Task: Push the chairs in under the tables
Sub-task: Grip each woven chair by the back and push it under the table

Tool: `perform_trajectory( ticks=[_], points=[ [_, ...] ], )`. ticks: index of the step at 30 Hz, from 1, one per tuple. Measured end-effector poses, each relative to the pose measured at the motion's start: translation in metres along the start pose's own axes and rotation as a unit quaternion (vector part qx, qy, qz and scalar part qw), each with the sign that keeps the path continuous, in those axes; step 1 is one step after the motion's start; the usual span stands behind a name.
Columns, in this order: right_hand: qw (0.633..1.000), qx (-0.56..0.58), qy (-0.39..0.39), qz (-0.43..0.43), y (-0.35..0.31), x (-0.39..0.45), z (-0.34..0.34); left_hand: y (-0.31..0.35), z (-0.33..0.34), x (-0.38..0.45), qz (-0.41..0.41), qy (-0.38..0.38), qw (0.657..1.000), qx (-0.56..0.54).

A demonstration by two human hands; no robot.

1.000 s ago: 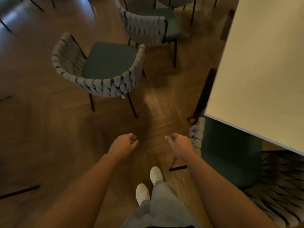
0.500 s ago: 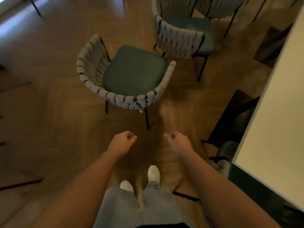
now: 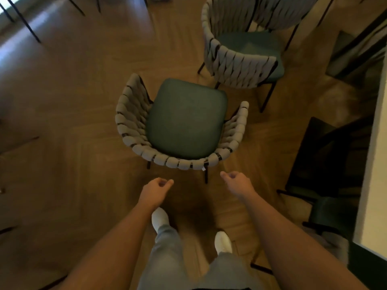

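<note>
Out on the wood floor (image 3: 62, 101), well apart from the bench (image 3: 377, 164) at right: 1 chair (image 3: 184, 122), probably light, stiff-framed, easy to slide. Best taken by the woven backrest rim (image 3: 184, 164). Just short of it, left hand (image 3: 155, 190) and right hand (image 3: 237, 184), both loosely curled, gripping nothing.

Both loosely curled, the left hand (image 3: 156, 189) and right hand (image 3: 237, 183) hover empty just behind the woven chair (image 3: 184, 124).
</note>
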State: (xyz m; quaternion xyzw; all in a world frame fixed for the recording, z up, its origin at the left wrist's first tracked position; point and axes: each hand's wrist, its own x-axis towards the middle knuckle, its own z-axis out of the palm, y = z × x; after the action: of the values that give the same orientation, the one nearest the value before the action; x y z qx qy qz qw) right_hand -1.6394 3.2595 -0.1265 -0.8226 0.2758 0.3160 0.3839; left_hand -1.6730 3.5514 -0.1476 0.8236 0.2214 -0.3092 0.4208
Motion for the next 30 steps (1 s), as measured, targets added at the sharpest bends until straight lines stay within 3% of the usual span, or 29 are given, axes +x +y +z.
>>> perform_trajectory(
  ticks=[12, 16, 20, 30],
  points=[
    [0.984, 0.132, 0.027, 0.118, -0.054, 0.053, 0.064, -0.006, -0.114, 0.085, -0.089, 0.030, 0.992, -0.082],
    [0.958, 0.234, 0.049, 0.160, -0.054, 0.078, 0.066, 0.004, -0.132, 0.109, -0.108, 0.040, 0.988, -0.101],
    [0.934, 0.285, 0.062, 0.207, 0.019, 0.169, 0.092, 0.012, -0.144, 0.129, -0.139, 0.028, 0.979, -0.148],
    [0.850, 0.428, 0.115, 0.285, -0.052, 0.147, 0.071, 0.005, -0.157, 0.187, -0.186, 0.044, 0.944, -0.269]
  ],
)
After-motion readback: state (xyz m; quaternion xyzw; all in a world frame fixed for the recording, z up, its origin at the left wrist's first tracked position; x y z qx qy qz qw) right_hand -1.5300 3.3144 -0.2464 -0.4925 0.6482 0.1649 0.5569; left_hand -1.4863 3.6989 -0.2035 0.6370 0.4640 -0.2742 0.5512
